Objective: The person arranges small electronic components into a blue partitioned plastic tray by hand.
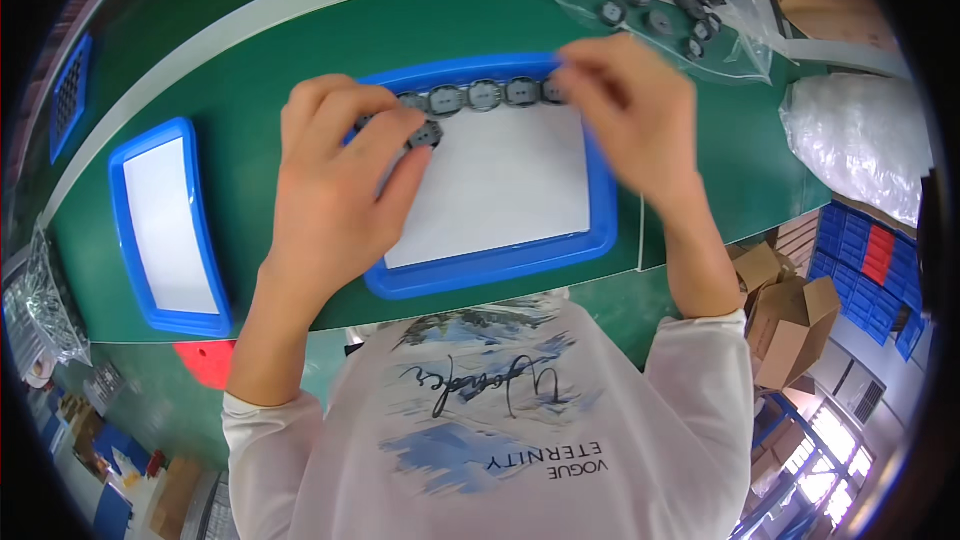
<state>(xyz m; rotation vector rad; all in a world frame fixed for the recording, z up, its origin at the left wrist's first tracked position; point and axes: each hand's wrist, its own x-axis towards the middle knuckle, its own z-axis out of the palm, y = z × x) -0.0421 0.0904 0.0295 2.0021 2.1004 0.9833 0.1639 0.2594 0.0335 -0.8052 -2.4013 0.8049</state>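
From the head camera, looking straight down, a green worktop (260, 70) fills the upper half of the picture, and a blue tray (500, 265) with a white sheet inside lies at its centre. Along the tray's far inner edge, at twelve o'clock from the tray's middle, a row of small round dark parts (484, 94) sits side by side, each touching the next.

The left hand (335, 175) comes up from seven o'clock and lies over the tray's left end. Its fingers are curled narrow, and the fingertips (405, 125) pinch one dark part (427, 134) just below the left end of the row. The other hand, the right hand (625, 115), enters from five o'clock and reaches over the tray's top right corner. Its fingers are bunched together at the right end of the row, touching or just above the last part there; the hand is blurred, so whether it grips a part cannot be told.

At one o'clock from the tray, near the worktop's far edge, a clear plastic bag (745, 40) lies open with many more of the same dark round parts inside. At three o'clock sits a crumpled white plastic bundle (850, 140). Well apart at nine o'clock lies a second blue tray (125, 240), also lined with a white sheet. At four o'clock, below the worktop's level, stand open cardboard boxes (790, 325).
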